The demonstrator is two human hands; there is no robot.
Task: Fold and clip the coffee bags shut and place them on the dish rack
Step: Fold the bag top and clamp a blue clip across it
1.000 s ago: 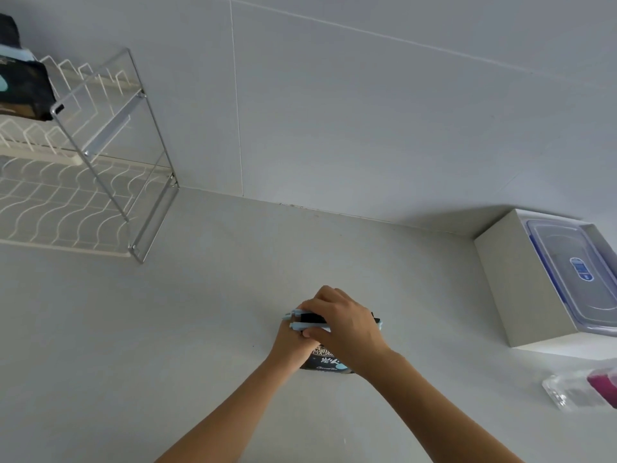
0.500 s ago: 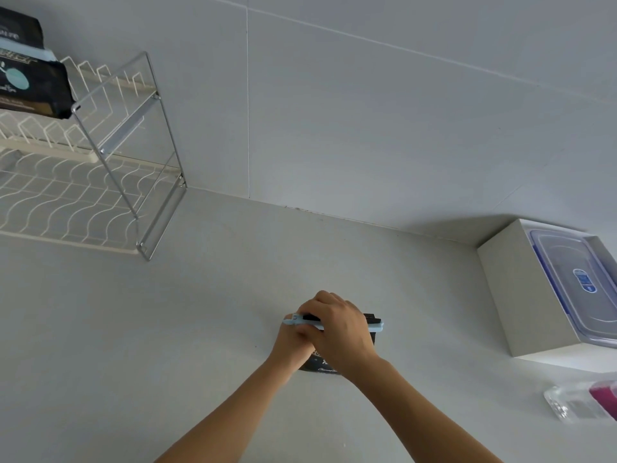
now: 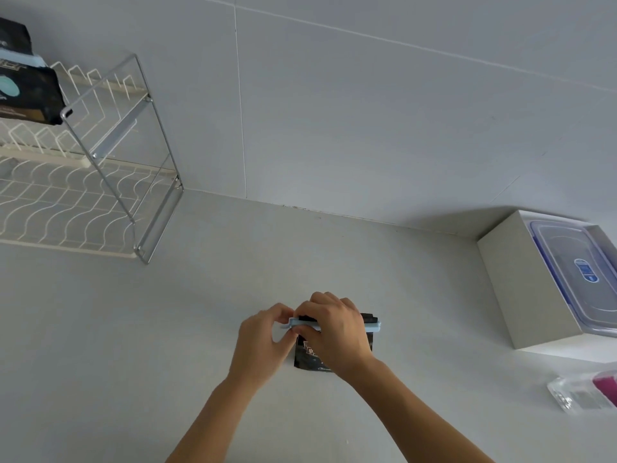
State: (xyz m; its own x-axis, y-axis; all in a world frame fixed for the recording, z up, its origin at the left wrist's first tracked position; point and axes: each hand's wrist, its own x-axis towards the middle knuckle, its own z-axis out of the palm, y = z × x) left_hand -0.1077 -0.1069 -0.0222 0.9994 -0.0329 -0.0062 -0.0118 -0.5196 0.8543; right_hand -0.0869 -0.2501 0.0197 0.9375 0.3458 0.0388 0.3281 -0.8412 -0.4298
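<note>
A small black coffee bag [image 3: 309, 357] stands on the counter, its top folded over. A light blue clip [image 3: 372, 326] runs across the fold. My right hand [image 3: 334, 332] covers the bag's top and grips the clip and fold. My left hand [image 3: 260, 342] is just left of the bag, its fingertips pinching the clip's left end. At the upper left a white wire dish rack [image 3: 100, 202] holds another black coffee bag [image 3: 23, 91] with a blue clip on its top shelf.
A white box [image 3: 521, 285] with a clear lidded plastic container [image 3: 581, 272] stands at the right against the wall. A clear packet with something pink [image 3: 587, 394] lies at the right edge. The tiled wall runs behind the counter.
My left hand has drawn out from under the right hand to the left and now pinches the clip's end. More of the bag's front shows.
</note>
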